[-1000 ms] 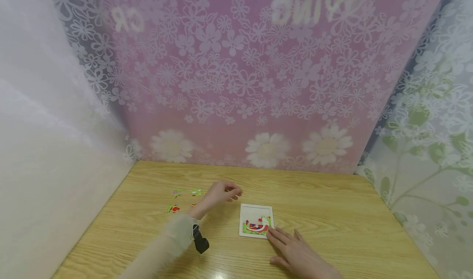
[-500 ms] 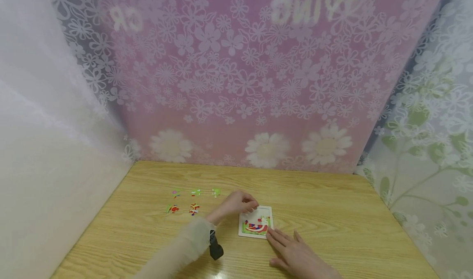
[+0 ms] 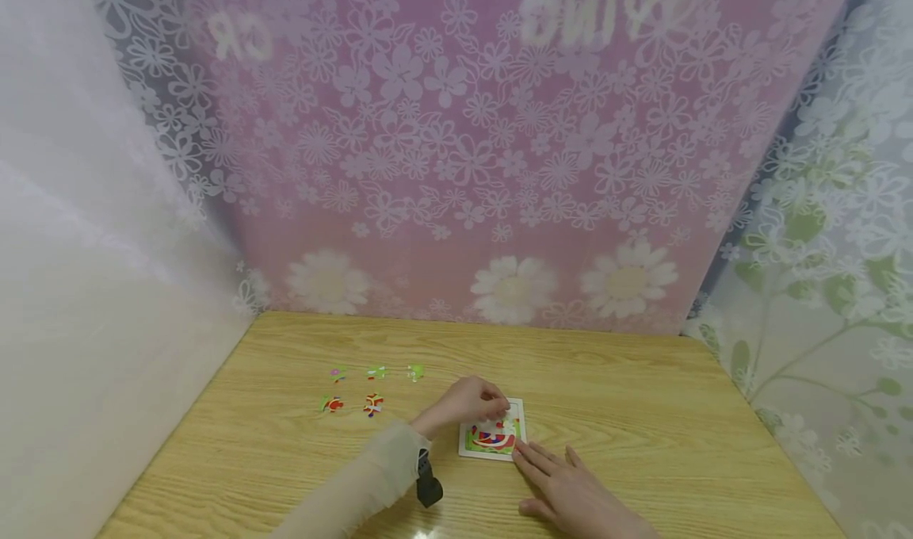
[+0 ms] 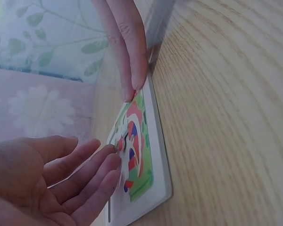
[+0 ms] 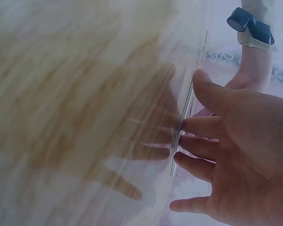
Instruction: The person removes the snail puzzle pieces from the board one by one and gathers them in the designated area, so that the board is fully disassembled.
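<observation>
A small white-framed jigsaw puzzle board [image 3: 464,444] lies on the table, its lower part filled with red, green, blue and white pieces. My left hand [image 3: 474,400] is over its upper left part, wrist bent, fingers angled down. In the left wrist view, the fingertips [image 4: 114,149] are right at a small red patch of the puzzle picture [image 4: 137,141], thumb a little apart; I cannot tell whether a piece is between them. My right hand [image 3: 571,487] lies flat, fingers straight, fingertips touching the board's lower right edge.
Several loose puzzle pieces lie in two rows at the left, among them a green one [image 3: 416,372] and a red one [image 3: 373,404]. The wood-grain table [image 3: 606,396] ends at a pink flowered backdrop [image 3: 428,166]. A black wrist camera [image 3: 428,479] hangs under the left sleeve.
My left hand has moved right from beside the loose pieces to over the board, uncovering the pieces at the upper and lower right of the rows. The right hand has stayed at the board's edge.
</observation>
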Demonstrator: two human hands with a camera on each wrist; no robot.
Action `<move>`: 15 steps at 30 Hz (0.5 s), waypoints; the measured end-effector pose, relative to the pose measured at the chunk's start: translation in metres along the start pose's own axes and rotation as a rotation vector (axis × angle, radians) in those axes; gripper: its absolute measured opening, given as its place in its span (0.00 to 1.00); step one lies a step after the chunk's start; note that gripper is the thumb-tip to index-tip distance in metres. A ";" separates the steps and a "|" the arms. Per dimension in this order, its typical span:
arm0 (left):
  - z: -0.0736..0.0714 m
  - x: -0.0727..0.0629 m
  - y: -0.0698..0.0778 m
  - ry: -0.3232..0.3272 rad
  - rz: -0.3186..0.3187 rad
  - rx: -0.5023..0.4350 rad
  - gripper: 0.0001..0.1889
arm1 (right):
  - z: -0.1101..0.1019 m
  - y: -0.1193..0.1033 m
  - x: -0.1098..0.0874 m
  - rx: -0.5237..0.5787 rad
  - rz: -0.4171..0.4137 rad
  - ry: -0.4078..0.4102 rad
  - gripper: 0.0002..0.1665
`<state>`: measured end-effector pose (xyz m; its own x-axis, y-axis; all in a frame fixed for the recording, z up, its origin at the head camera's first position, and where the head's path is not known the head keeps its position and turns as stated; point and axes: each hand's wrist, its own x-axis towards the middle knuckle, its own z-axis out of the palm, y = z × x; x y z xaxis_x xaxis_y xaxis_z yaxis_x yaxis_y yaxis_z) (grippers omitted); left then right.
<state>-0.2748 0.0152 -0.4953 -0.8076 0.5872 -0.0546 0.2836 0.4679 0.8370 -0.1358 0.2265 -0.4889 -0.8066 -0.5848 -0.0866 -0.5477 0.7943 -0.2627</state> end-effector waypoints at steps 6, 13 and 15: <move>0.002 0.003 -0.001 0.009 0.015 0.056 0.12 | -0.001 -0.001 0.000 0.006 0.014 -0.015 0.43; 0.004 0.005 -0.001 0.024 0.025 0.070 0.09 | -0.001 -0.001 0.001 -0.006 0.024 -0.020 0.43; 0.004 0.005 0.000 0.032 0.025 0.070 0.08 | -0.001 -0.001 0.001 -0.006 0.024 -0.022 0.42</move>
<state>-0.2766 0.0210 -0.4979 -0.8156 0.5784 -0.0154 0.3388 0.4990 0.7977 -0.1362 0.2249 -0.4876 -0.8146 -0.5686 -0.1143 -0.5292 0.8094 -0.2546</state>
